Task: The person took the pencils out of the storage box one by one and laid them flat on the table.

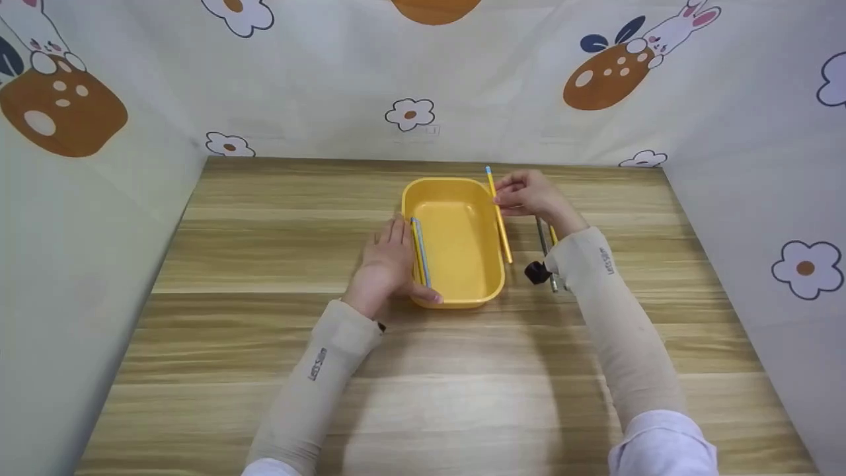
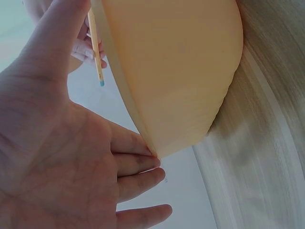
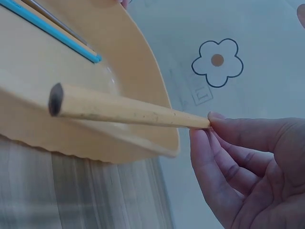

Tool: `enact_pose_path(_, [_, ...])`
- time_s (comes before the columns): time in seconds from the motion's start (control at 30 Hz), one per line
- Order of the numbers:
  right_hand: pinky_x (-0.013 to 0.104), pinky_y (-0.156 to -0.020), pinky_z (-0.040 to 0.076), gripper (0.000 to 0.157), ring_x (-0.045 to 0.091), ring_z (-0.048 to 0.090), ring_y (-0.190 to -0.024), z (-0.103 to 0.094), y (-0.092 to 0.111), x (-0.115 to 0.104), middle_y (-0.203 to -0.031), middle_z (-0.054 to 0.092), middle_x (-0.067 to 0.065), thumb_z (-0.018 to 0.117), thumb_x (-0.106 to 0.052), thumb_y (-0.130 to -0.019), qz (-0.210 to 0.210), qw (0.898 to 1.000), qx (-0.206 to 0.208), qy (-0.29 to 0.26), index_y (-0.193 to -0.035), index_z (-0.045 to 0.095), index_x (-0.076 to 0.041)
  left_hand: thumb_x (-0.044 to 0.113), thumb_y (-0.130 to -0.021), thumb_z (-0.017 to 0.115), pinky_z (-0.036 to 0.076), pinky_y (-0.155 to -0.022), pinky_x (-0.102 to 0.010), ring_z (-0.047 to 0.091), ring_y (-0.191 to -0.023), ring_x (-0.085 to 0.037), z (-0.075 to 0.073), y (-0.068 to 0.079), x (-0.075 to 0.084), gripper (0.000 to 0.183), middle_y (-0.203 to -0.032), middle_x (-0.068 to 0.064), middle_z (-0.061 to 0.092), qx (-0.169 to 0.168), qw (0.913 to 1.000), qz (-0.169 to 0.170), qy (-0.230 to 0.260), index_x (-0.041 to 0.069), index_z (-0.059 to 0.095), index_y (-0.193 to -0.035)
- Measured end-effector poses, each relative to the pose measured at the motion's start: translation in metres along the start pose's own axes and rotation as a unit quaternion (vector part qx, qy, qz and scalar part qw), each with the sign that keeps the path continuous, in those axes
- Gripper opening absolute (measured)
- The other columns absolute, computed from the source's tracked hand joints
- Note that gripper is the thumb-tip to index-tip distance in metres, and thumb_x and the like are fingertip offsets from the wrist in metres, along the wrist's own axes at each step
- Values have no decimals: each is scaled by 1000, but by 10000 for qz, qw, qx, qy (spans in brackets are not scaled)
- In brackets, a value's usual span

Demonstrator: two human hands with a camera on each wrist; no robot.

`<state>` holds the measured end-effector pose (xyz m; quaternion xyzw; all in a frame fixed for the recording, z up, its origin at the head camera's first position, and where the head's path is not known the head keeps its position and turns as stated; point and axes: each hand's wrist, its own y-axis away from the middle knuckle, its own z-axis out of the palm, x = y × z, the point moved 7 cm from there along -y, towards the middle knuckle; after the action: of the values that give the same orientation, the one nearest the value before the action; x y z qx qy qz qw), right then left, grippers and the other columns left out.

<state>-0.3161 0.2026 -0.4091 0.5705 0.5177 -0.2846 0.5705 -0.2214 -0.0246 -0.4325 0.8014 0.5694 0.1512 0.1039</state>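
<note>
A yellow plastic tray (image 1: 456, 291) stands mid-table. Along its left side lie a blue pencil (image 3: 52, 29) and a yellow one (image 1: 416, 254), with a thin grey rod (image 3: 59, 21) beside them in the right wrist view. My left hand (image 1: 386, 261) rests along the tray's left edge, fingers straight, thumb at the near rim; its fingertips (image 2: 151, 162) touch the rim in the left wrist view. Over the tray's right edge my right hand (image 1: 532, 195) pinches a yellow pencil (image 1: 500, 221) between thumb and fingers, its blue-tipped end pointing away.
Right of the tray, partly under my right forearm, lie a dark pencil-like stick (image 1: 542, 237), another yellow one (image 1: 553, 234) and a small black object (image 1: 537, 272). A patterned cloth (image 1: 330, 86) walls the wooden table (image 1: 277, 251) at the back and both sides.
</note>
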Motion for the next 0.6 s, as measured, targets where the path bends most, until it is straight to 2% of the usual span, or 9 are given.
enact_pose_path(0.13, [27,-66,58,28,10,63,-65,-7,2,1,-76,60,2,61,5,-86,-13,10000,42,-19,-112,53,8,84,-48,66,16,-116,-51,6,-145,-32,0,0,0,148,-157,-21,0,26,9999,11,137,-2,1,-149])
enact_pose_path(0.6, [22,-60,56,29,9,64,-64,-32,8,13,-76,62,1,62,3,-87,-2,9997,139,209,-113,51,9,84,-48,67,14,-116,-49,6,-145,-32,0,1,0,149,-157,-20,0,41,9999,-19,124,-2,0,-150])
